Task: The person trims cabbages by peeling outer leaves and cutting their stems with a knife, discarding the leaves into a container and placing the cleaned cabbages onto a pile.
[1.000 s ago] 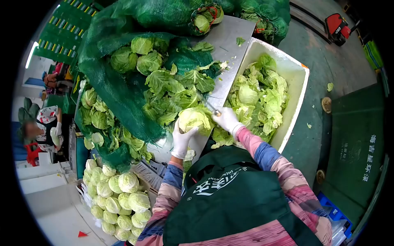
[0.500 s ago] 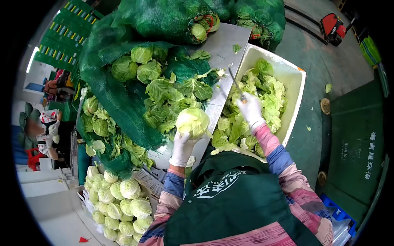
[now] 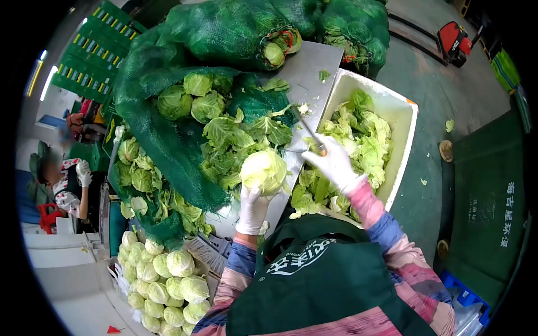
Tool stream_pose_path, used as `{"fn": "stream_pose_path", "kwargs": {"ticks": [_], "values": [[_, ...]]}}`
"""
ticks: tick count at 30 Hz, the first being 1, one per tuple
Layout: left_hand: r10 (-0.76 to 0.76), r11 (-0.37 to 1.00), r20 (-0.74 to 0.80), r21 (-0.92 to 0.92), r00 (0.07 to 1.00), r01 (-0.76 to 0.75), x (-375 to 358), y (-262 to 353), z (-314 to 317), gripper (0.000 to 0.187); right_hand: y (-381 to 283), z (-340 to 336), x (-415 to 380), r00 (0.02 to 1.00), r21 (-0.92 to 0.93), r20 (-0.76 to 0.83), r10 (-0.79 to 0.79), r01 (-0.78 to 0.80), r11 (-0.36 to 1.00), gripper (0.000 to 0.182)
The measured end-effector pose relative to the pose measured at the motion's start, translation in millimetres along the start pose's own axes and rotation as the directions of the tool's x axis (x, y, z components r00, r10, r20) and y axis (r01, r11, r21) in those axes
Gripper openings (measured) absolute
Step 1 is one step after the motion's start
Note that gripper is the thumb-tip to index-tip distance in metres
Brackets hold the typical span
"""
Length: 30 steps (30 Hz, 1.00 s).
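My gloved left hand (image 3: 253,211) cups a pale green cabbage (image 3: 263,171) from below, above the near edge of the metal table (image 3: 309,59). In my gloved right hand (image 3: 336,163) is a knife (image 3: 306,127), its blade pointing up and left. The knife is to the right of the cabbage and apart from it. Part of its orange handle shows between my fingers. Loose outer leaves (image 3: 230,137) lie just beyond the cabbage on green netting. Below my right hand, a white foam box (image 3: 404,134) holds many torn leaves.
Whole cabbages (image 3: 207,106) sit in the opened net bag (image 3: 140,95). Full net bags (image 3: 224,33) stand at the back. Trimmed cabbages (image 3: 159,280) are stacked at lower left. A co-worker (image 3: 73,185) is at far left. A red pallet jack (image 3: 455,45) and green bin (image 3: 487,207) are right.
My right hand has come left and slightly down with the knife, nearer the cabbage, and the blade leans further left. The left hand still holds the cabbage. The co-worker's arm has moved.
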<state>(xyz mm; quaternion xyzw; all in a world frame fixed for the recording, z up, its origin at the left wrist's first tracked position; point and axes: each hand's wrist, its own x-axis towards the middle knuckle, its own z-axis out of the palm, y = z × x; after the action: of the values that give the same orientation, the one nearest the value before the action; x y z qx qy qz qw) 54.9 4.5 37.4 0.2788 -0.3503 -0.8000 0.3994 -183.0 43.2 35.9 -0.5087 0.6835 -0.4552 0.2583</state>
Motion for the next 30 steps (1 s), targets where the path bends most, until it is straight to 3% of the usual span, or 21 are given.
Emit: {"fn": "stream_pose_path", "kwargs": {"ticks": [1, 3, 5, 6, 7, 9, 11, 13, 14, 15, 16, 18, 20, 23, 25, 27, 29, 30], "values": [[0.028, 1.0, -0.027, 0.012, 0.999, -0.028, -2, -3, 2, 0.075, -24, 1, -7, 0.999, 0.074, 0.039, -0.008, 0.005, 0.997, 0.062], [0.069, 0.994, -0.047, 0.084, 0.996, -0.065, 2, -8, 7, 0.076, -46, 21, -19, 0.952, 0.114, -0.05, -0.303, 0.307, 0.945, 0.063], [0.104, 0.989, -0.038, 0.107, 0.994, -0.1, 4, -7, 13, 0.076, -55, 24, -22, 0.968, 0.161, -0.002, -0.252, 0.249, 0.955, 0.057], [0.094, 0.98, -0.056, 0.183, 0.994, -0.082, 6, -6, 12, 0.086, -47, 29, -18, 0.953, 0.27, -0.083, -0.29, 0.302, 0.914, 0.044], [0.096, 0.979, -0.055, 0.183, 0.994, -0.084, 5, -5, 12, 0.086, -40, 30, -15, 0.953, 0.27, -0.084, -0.292, 0.304, 0.914, 0.044], [0.033, 0.998, -0.001, 0.051, 0.999, -0.033, -1, -2, 10, 0.082, -25, 23, -10, 0.978, 0.386, 0.032, -0.207, 0.179, 0.905, 0.031], [-0.008, 0.999, -0.008, 0.035, 1.0, 0.008, -10, -8, 1, 0.085, -2, 15, 1, 0.984, 0.105, -0.106, -0.145, 0.156, 0.982, 0.023], [-0.038, 0.99, -0.074, -0.14, 0.997, 0.028, -16, -12, -6, 0.083, 8, -7, 9, 0.978, -0.146, 0.109, 0.178, -0.161, 0.976, 0.033], [-0.051, 0.986, -0.043, -0.158, 0.998, 0.044, -14, -17, -21, 0.082, 7, -13, 8, 0.963, -0.258, 0.175, 0.206, -0.157, 0.953, 0.048], [-0.05, 0.986, -0.046, -0.16, 0.998, 0.042, -14, -14, -17, 0.082, -4, -10, 4, 0.962, -0.258, 0.179, 0.206, -0.156, 0.953, 0.048], [-0.034, 0.993, -0.047, -0.113, 0.998, 0.028, -10, -8, -9, 0.083, -19, -1, -3, 0.99, -0.033, 0.139, 0.033, -0.029, 0.999, 0.058], [-0.013, 0.999, 0.0, -0.033, 1.0, 0.013, -5, -7, -4, 0.084, -52, 11, -16, 0.977, 0.19, 0.071, -0.201, 0.185, 0.964, 0.075], [0.024, 0.998, -0.003, -0.055, 1.0, -0.024, -2, -7, 13, 0.081, -63, 27, -27, 0.958, 0.121, 0.084, -0.276, 0.265, 0.957, 0.083], [0.016, 0.995, -0.038, -0.093, 0.999, -0.02, 4, 0, 17, 0.08, -53, 41, -25, 0.938, 0.279, -0.035, -0.345, 0.341, 0.898, 0.061], [-0.084, 0.958, -0.024, -0.275, 0.996, 0.075, 4, 4, 12, 0.081, -41, 32, -17, 0.956, 0.33, 0.012, -0.293, 0.273, 0.903, 0.043], [-0.127, 0.937, -0.113, -0.34, 0.985, 0.082, 0, 5, 18, 0.081, -15, 25, -6, 0.979, 0.322, -0.078, -0.187, 0.203, 0.925, 0.031], [-0.14, 0.884, -0.057, -0.458, 0.989, 0.099, 1, 7, 19, 0.082, -11, -6, 1, 0.996, -0.093, 0.088, 0.006, 0.003, 0.996, 0.04], [-0.139, 0.863, -0.036, -0.495, 0.99, 0.103, 3, 8, 20, 0.082, -18, -8, 1, 0.996, -0.093, 0.09, -0.002, 0.011, 0.996, 0.04]]}}
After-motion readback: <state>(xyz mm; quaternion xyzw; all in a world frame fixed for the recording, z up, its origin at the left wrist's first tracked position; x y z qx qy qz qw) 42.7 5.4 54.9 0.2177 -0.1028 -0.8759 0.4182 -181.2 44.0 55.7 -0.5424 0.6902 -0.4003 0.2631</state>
